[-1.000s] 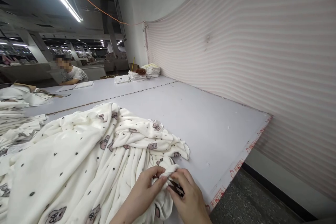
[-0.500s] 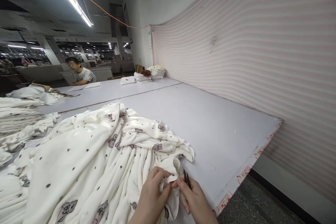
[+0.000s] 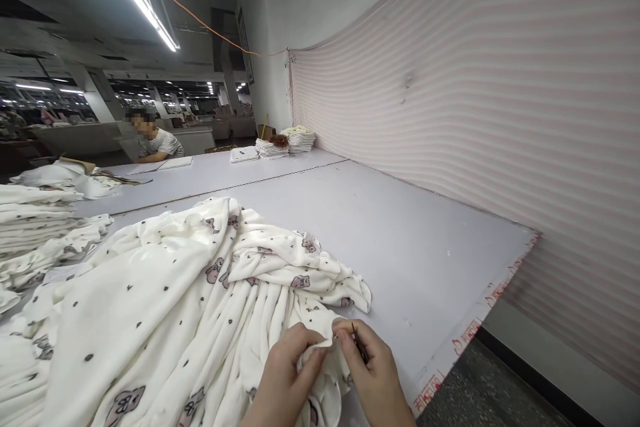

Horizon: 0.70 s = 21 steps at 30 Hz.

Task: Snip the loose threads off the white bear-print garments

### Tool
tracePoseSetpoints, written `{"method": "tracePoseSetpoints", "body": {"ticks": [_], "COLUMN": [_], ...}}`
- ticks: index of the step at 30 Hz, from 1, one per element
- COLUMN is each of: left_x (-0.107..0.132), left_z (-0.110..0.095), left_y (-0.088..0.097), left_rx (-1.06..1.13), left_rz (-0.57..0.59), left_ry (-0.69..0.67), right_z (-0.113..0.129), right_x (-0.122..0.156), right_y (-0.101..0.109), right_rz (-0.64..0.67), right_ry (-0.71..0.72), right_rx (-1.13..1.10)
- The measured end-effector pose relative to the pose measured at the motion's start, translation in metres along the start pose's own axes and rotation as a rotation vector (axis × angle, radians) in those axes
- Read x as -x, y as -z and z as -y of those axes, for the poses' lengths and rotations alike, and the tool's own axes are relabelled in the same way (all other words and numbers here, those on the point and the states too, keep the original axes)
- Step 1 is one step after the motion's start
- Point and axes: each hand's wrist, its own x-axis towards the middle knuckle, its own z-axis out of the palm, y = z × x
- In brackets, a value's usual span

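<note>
Where the worktop [image 3: 385, 233] lies before me, the white printed cloth [image 3: 150, 300] spreads over its near side in folds; it looks soft, likely heavy in bulk, best held by its edge, which my left fingers [image 3: 299, 337] pinch and my right fingers [image 3: 351, 355], wrapped round dark snips [image 3: 359, 347], touch.

Cloth [image 3: 150, 293] is lying on the tabletop [image 3: 400, 233], stacks [image 3: 301, 141] are standing behind it, and a curtain [image 3: 460, 113] is hanging right.
</note>
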Motion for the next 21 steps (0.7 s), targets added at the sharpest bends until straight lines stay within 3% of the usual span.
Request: {"method": "tracePoseSetpoints", "body": {"ticks": [3, 6, 13, 21], "left_x": [-0.006, -0.008, -0.006, -0.004], "left_z": [-0.004, -0.006, -0.001, 0.008], "left_y": [0.007, 0.011, 0.007, 0.004], "left_rx": [0.115, 0.168, 0.242, 0.127], "left_rz": [-0.028, -0.043, -0.064, -0.065], "left_ry": [0.138, 0.206, 0.152, 0.051], "right_z": [-0.003, -0.009, -0.02, -0.005], "right_x": [-0.002, -0.001, 0.001, -0.007], "right_y": [-0.001, -0.001, -0.008, -0.006], "right_rz": [0.029, 0.057, 0.0, 0.112], "right_ry": [0.02, 0.142, 0.317, 0.227], "right_rx": [0.012, 0.102, 0.472, 0.413]}}
